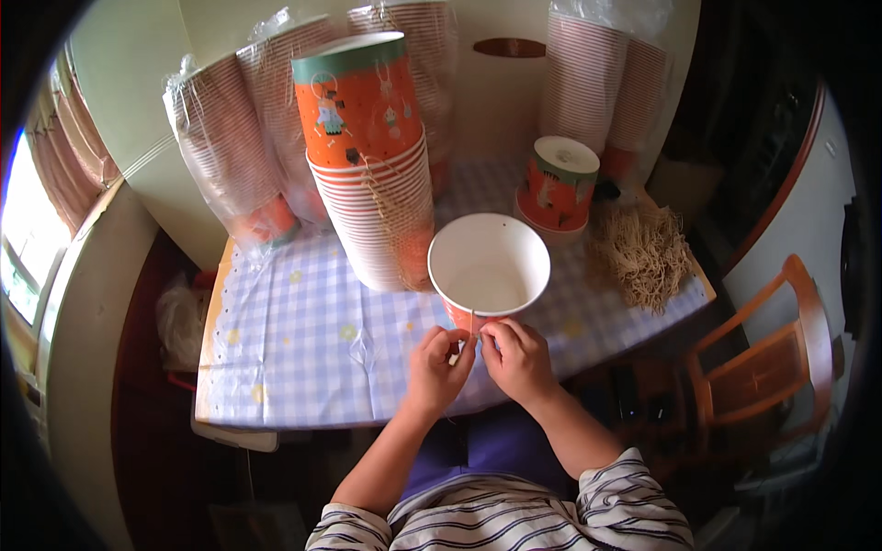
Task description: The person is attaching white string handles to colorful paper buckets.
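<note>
Striped sleeves (634, 500) sit behind fingers (506, 336) at an empty bucket (491, 264).

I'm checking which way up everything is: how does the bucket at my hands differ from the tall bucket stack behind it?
The front bucket opens upward; the tall stack is upside down. The front bucket looks single; the tall stack holds many nested buckets, rising well above it. Both show white rims and orange-red outsides.
</note>
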A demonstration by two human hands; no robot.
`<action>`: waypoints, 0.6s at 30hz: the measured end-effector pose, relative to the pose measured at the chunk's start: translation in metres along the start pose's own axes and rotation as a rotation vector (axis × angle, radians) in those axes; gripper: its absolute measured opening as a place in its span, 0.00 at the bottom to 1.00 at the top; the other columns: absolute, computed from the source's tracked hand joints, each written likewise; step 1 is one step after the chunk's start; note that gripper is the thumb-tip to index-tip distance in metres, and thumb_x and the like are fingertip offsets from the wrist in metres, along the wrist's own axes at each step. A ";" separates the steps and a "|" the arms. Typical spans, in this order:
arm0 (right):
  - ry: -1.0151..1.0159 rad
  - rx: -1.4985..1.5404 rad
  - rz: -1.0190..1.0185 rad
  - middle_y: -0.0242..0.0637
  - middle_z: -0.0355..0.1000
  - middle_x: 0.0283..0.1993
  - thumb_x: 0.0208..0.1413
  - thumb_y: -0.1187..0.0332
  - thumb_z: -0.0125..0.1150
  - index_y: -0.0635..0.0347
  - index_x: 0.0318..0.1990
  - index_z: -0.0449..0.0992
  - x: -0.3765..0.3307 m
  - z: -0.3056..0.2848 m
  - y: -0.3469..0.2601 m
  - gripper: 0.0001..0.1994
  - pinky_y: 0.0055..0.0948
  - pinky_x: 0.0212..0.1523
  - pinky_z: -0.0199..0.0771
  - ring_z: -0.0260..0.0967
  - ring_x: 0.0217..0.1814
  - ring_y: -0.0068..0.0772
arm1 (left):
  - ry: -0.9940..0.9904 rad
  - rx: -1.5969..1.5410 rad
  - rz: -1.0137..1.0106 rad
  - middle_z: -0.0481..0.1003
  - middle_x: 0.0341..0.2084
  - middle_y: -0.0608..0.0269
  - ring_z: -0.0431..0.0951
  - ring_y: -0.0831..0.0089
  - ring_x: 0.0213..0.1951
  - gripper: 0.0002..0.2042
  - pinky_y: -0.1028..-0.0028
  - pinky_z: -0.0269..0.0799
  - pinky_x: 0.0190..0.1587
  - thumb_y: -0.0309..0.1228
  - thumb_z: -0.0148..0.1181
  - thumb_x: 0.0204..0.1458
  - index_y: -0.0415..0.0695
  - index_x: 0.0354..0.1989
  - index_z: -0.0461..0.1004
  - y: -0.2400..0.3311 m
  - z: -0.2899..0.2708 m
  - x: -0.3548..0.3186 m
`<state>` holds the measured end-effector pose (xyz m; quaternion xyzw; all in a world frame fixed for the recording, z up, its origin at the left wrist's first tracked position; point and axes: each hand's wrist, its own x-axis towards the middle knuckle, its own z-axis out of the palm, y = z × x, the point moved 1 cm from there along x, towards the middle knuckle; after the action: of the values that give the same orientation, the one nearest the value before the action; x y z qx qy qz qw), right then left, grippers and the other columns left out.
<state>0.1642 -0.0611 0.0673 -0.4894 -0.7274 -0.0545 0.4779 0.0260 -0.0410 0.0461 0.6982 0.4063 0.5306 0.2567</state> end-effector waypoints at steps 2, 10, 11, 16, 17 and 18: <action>0.021 -0.069 -0.014 0.38 0.70 0.27 0.45 0.75 0.62 0.59 0.32 0.69 0.003 0.004 0.003 0.08 0.38 0.27 0.69 0.70 0.27 0.44 | -0.015 -0.353 -0.243 0.69 0.21 0.73 0.62 0.87 0.21 0.03 0.83 0.58 0.21 0.23 0.60 0.50 0.37 0.32 0.74 -0.014 0.010 -0.005; 0.029 0.402 0.211 0.40 0.73 0.30 0.51 0.77 0.58 0.64 0.35 0.74 -0.003 0.013 0.001 0.04 0.26 0.27 0.70 0.71 0.27 0.30 | -0.089 -1.032 -0.772 0.70 0.21 0.73 0.59 0.88 0.19 0.05 0.85 0.52 0.20 0.27 0.58 0.53 0.38 0.31 0.74 0.003 -0.001 -0.006; -0.064 0.589 0.361 0.36 0.73 0.29 0.53 0.76 0.57 0.64 0.35 0.74 -0.001 0.013 0.004 0.03 0.23 0.26 0.69 0.69 0.26 0.25 | -0.089 -1.032 -0.766 0.70 0.21 0.73 0.59 0.88 0.19 0.05 0.85 0.52 0.20 0.27 0.58 0.53 0.38 0.31 0.74 0.001 -0.002 -0.002; -0.206 1.054 0.596 0.30 0.73 0.29 0.58 0.74 0.53 0.67 0.39 0.75 -0.006 0.016 0.005 0.07 0.17 0.28 0.68 0.66 0.26 0.16 | -0.037 -0.841 -0.656 0.71 0.20 0.70 0.59 0.87 0.18 0.05 0.84 0.52 0.20 0.25 0.59 0.51 0.36 0.30 0.74 0.012 -0.008 -0.003; -0.214 1.075 0.627 0.30 0.73 0.29 0.58 0.74 0.53 0.67 0.39 0.75 -0.012 0.015 0.003 0.07 0.17 0.29 0.68 0.66 0.27 0.16 | -0.024 -0.822 -0.632 0.71 0.20 0.71 0.61 0.88 0.19 0.05 0.85 0.53 0.21 0.26 0.60 0.51 0.35 0.30 0.75 0.014 -0.008 -0.009; -0.218 1.096 0.651 0.30 0.73 0.29 0.58 0.74 0.53 0.67 0.40 0.75 -0.016 0.016 0.005 0.07 0.17 0.30 0.68 0.66 0.28 0.16 | -0.023 -0.823 -0.625 0.71 0.20 0.71 0.61 0.88 0.19 0.05 0.85 0.53 0.21 0.26 0.60 0.51 0.35 0.30 0.75 0.013 -0.009 -0.007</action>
<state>0.1590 -0.0609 0.0448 -0.3728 -0.5084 0.5227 0.5739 0.0204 -0.0546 0.0549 0.3907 0.3503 0.5368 0.6607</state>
